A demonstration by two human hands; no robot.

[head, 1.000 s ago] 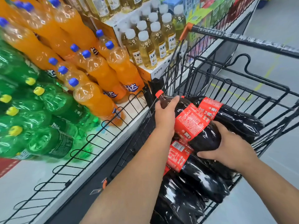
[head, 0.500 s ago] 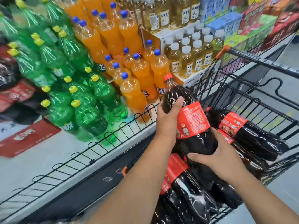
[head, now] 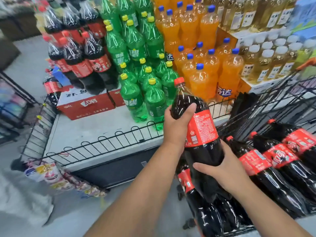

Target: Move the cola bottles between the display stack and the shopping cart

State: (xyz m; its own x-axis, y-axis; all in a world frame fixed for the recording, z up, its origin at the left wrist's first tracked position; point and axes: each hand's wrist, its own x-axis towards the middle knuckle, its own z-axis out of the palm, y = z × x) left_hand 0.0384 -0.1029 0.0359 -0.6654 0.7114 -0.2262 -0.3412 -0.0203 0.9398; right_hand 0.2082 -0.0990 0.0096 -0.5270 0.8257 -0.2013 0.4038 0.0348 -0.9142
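Centre frame: left grip (head: pixel 177 124) and right grip (head: pixel 220 166) curl round a cola bottle (head: pixel 201 127); slick and heavy, it could slip.

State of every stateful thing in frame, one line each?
held cola bottle, capped, near upright, above the cart
left hand, grips the bottle's shoulder
right hand, grips the bottle's lower body
cola bottles in cart, capped, lying on their sides
cola display stack, bottles upright, capped
shopping cart, loaded with cola
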